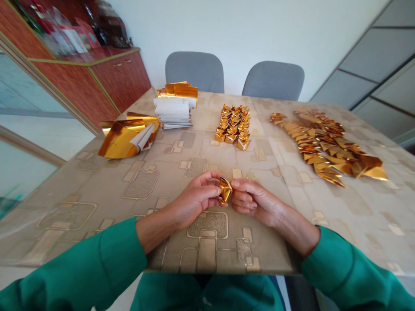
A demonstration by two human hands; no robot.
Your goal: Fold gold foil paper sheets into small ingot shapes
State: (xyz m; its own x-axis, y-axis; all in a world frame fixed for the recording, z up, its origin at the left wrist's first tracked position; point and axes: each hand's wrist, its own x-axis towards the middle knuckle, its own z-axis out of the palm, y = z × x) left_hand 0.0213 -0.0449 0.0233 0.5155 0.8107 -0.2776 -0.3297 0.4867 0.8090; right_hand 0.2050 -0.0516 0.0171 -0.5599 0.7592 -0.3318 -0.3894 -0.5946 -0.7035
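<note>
A small folded gold foil piece (225, 189) sits between my two hands just above the table (97, 190). My left hand (197, 198) pinches its left side with fingers curled. My right hand (253, 201) pinches its right side, fingers curled under. Both arms wear green sleeves. A cluster of finished small gold folded pieces (234, 125) lies in rows at the table's middle back. A spread of gold folded triangles (324, 144) lies to the right.
A stack of white-backed gold sheets (175, 108) stands at the back left, with loose gold sheets (128, 136) in front of it. Two grey chairs (194, 71) stand behind the table. A red-brown cabinet (97, 77) is at the left.
</note>
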